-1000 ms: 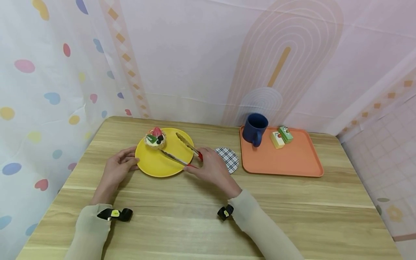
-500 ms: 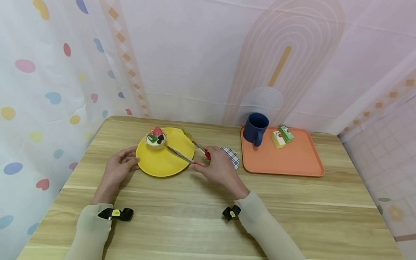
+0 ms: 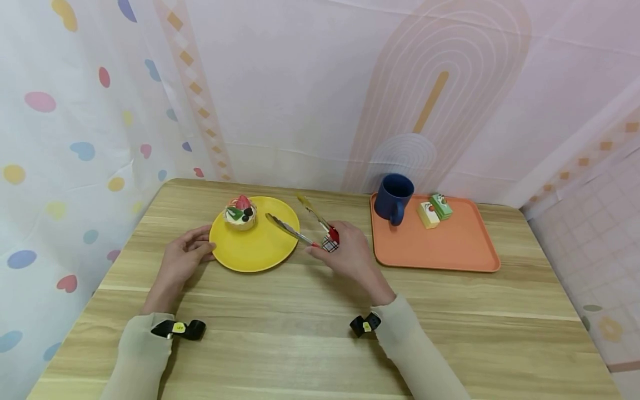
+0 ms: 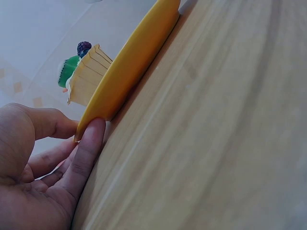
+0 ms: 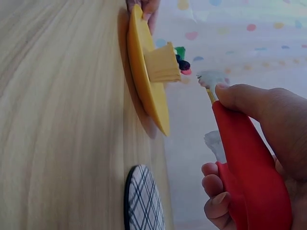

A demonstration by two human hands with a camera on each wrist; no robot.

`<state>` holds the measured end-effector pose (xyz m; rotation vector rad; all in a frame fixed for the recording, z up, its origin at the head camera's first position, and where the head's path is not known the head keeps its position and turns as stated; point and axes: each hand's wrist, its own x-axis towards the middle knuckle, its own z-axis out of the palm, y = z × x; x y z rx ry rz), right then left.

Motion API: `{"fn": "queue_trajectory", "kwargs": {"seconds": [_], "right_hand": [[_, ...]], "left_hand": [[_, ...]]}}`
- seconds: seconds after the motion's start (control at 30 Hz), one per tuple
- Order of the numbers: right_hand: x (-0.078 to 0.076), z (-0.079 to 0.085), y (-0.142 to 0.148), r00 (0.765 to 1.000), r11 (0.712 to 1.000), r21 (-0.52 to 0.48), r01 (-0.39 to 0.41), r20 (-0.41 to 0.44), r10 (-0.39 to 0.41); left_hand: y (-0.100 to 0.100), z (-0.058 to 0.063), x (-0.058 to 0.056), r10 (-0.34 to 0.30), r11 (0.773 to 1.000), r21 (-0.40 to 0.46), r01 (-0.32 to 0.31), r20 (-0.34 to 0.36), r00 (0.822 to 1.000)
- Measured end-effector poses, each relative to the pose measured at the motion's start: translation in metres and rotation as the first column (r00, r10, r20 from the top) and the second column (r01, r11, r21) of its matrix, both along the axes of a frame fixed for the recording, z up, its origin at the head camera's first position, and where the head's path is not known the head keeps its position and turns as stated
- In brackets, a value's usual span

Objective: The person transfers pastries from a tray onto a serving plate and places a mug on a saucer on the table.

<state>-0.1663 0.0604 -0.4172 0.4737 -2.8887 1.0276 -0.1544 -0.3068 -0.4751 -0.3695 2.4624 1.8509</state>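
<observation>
A round yellow plate (image 3: 257,250) lies on the table at the left, carrying a fruit tart (image 3: 240,216) near its back left edge. My left hand (image 3: 181,256) pinches the plate's left rim between thumb and fingers, which the left wrist view shows close up. My right hand (image 3: 351,253) holds red-handled metal tongs (image 3: 292,230) to the right of the plate. Their arms are spread, with nothing between the tips. One tip hangs over the plate's right part, apart from the tart; the other is beyond its rim. In the right wrist view the red handles (image 5: 249,167) fill my palm.
A checked round coaster (image 5: 144,199) lies beneath my right hand, mostly hidden in the head view. Farther right, an orange tray (image 3: 435,250) carries a dark blue mug (image 3: 392,197), a yellow cake piece (image 3: 428,215) and a green one (image 3: 440,206). A patterned curtain (image 3: 290,100) borders the table's back.
My right hand has moved right with the tongs, drawing their tips away from the tart and covering more of the coaster. The left hand, plate and tart have stayed in place.
</observation>
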Motion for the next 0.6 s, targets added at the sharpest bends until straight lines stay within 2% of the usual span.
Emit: {"fn": "queue_trajectory", "kwargs": {"seconds": [0.23,0.4,0.6], "right_hand": [[-0.001,0.003,0.008,0.999,0.999,0.004,0.041,-0.005,-0.041],[-0.003,0.006,0.014,0.999,0.999,-0.01,0.032,-0.025,-0.032],[-0.006,0.012,0.024,0.999,0.998,-0.039,0.048,0.019,-0.047]], "left_hand": [[0.0,0.0,0.0,0.0,1.0,0.004,0.0,-0.001,1.0],[-0.001,-0.001,-0.001,0.002,1.0,0.005,-0.002,0.006,1.0],[-0.001,0.0,-0.001,-0.008,1.0,-0.004,0.008,0.018,1.0]]}}
